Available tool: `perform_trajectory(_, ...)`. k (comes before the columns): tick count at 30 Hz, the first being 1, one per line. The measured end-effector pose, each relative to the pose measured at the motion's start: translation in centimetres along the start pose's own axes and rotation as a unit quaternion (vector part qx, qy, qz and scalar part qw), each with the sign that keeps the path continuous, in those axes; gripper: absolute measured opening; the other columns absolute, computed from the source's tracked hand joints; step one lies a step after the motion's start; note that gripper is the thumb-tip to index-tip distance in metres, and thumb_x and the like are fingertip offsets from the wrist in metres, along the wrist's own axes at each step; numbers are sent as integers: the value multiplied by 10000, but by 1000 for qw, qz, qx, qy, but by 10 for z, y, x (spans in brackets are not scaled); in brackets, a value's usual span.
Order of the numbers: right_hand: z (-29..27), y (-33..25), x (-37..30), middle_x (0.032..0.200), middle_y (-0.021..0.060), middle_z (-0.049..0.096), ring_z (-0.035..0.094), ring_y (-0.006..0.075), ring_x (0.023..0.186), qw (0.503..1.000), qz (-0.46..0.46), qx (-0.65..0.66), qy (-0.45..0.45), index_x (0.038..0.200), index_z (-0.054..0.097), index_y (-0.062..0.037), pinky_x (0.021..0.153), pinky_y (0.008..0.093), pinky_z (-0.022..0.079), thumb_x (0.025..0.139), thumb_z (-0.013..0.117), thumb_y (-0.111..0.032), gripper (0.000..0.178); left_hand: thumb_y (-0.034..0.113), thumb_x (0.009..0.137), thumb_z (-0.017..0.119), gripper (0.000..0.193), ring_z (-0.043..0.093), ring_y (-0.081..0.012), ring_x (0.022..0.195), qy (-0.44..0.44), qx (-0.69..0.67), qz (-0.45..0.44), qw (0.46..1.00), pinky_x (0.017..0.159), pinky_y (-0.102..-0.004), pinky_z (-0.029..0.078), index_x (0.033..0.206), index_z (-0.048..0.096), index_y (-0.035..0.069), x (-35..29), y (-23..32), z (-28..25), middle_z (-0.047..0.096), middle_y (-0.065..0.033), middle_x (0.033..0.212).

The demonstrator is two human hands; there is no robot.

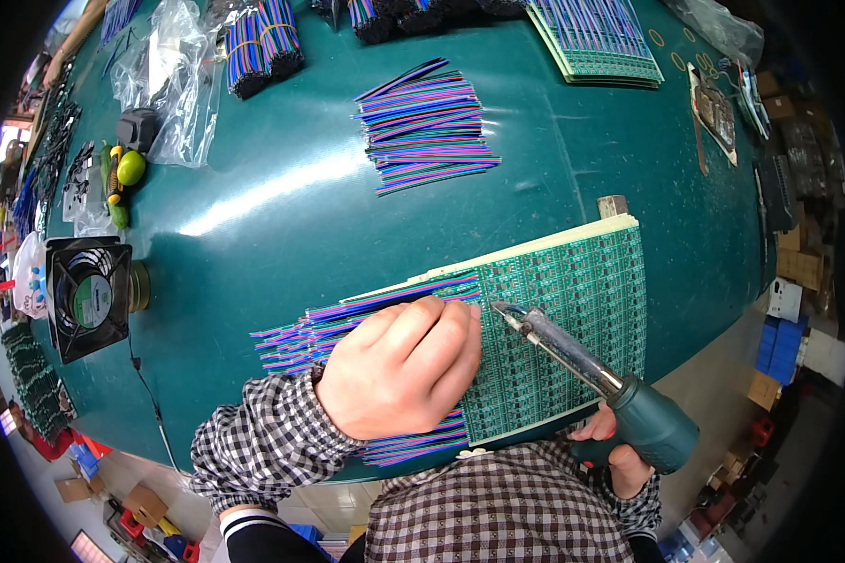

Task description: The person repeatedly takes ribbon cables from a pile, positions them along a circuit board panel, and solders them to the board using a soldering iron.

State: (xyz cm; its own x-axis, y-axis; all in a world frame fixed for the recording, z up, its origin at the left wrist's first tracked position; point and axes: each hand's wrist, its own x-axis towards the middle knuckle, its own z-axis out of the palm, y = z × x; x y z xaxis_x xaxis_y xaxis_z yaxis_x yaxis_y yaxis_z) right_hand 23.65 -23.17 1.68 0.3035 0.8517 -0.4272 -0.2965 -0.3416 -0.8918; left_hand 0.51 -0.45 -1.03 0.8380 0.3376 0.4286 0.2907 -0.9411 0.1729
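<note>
A green circuit board panel (563, 319), made of many small boards, lies on top of a stack in front of me. Along its left side runs a row of blue, pink and black flat cables (385, 300), their ends at the boards. My left hand (404, 366) is closed over these cables with its fingertips by the panel's upper part; what it pinches is hidden under the fingers. My right hand (620, 450) grips the dark green handle of a soldering iron (657, 422). The iron's tip is close to the panel, just right of my left fingertips.
A loose pile of cables (427, 127) lies ahead on the green table (282, 206). Cable bundles (263, 47) and another wired panel (596, 42) stand at the back. To the left are a black fan (89, 296), a plastic bag (174, 84) and a lime-green round object (130, 168).
</note>
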Motion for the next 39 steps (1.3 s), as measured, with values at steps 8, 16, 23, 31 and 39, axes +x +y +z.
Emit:
perform_trajectory(8, 11, -11, 6, 1026, 176, 637, 670, 284, 929, 999, -9, -31, -6, 1109, 595, 66, 848, 440, 603, 859, 793, -425, 586, 123, 742, 675, 305, 634, -205, 891, -1, 8, 2, 1000, 734, -287, 516, 1005, 700, -30, 0, 1, 0, 634, -95, 990)
perform_trajectory(16, 8, -3, 6, 895, 160, 703, 710, 252, 821, 999, -20, 21, 34, 1240, 510, 88, 760, 421, 623, 731, 926, -295, 761, 121, 738, 679, 311, 637, -208, 895, 4, 7, -2, 1000, 733, -292, 524, 1007, 698, -33, 1, 1, -1, 633, -101, 999)
perform_trajectory(23, -1, -2, 5, 961, 138, 615, 659, 279, 943, 999, -18, -13, -29, 1097, 592, 66, 835, 435, 605, 870, 791, -398, 554, 112, 731, 677, 323, 636, -214, 904, -5, -37, -12, 999, 746, -300, 531, 1015, 696, -41, 1, -2, -3, 632, -103, 1000)
perform_trajectory(31, 1, 4, 3, 894, 149, 690, 703, 227, 815, 999, -13, 27, 27, 1242, 520, 99, 777, 434, 629, 725, 930, -221, 734, 107, 746, 664, 321, 656, -218, 898, 5, 32, 2, 999, 739, -290, 532, 1023, 700, -50, -1, 4, -1, 641, -111, 998)
perform_trajectory(39, 0, 5, 3, 912, 154, 694, 706, 225, 827, 999, -22, 27, 18, 1246, 520, 97, 790, 431, 630, 730, 928, -210, 726, 127, 744, 651, 320, 656, -217, 886, 12, 40, 11, 999, 725, -294, 536, 1002, 706, -53, -1, 5, 2, 638, -113, 987)
